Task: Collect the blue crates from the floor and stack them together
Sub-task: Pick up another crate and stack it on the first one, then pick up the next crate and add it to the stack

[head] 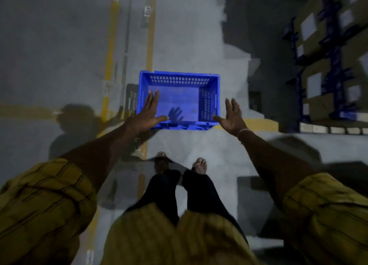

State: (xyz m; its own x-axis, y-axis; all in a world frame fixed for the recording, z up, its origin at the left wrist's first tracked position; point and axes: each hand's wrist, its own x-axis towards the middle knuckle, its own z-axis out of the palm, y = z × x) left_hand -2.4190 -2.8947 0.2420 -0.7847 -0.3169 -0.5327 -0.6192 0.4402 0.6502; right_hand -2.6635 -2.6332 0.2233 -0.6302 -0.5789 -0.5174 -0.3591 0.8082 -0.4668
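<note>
- One blue crate (179, 99) sits upright on the grey floor (59, 45), straight ahead of the person's feet (180, 165). It is empty, with slotted walls, and its near rim lies just beside a yellow floor line (110, 51).
- The left hand (148, 113) hovers over the crate's left wall, fingers straight and close together, thumb spread toward the inside. Whether it touches the rim cannot be told; it grips nothing.
- The right hand (232, 117) is held just beside the crate's right wall, palm turned inward, fingers straight and slightly spread. It holds nothing, and a thin band shows at the wrist.
- Both arms reach forward from rolled yellow sleeves (45, 201), one to each side of the crate.
- To the right stand dark shelves (328, 55) loaded with cardboard boxes (316, 39), well apart from the crate.
- Shadows of the person and of the hands fall across the floor and the crate bottom.
- Assessment: no stack is in view and no second crate is visible. This crate is not yet lifted. The work appears to be at the pick-up step, with carrying and stacking outstanding.
</note>
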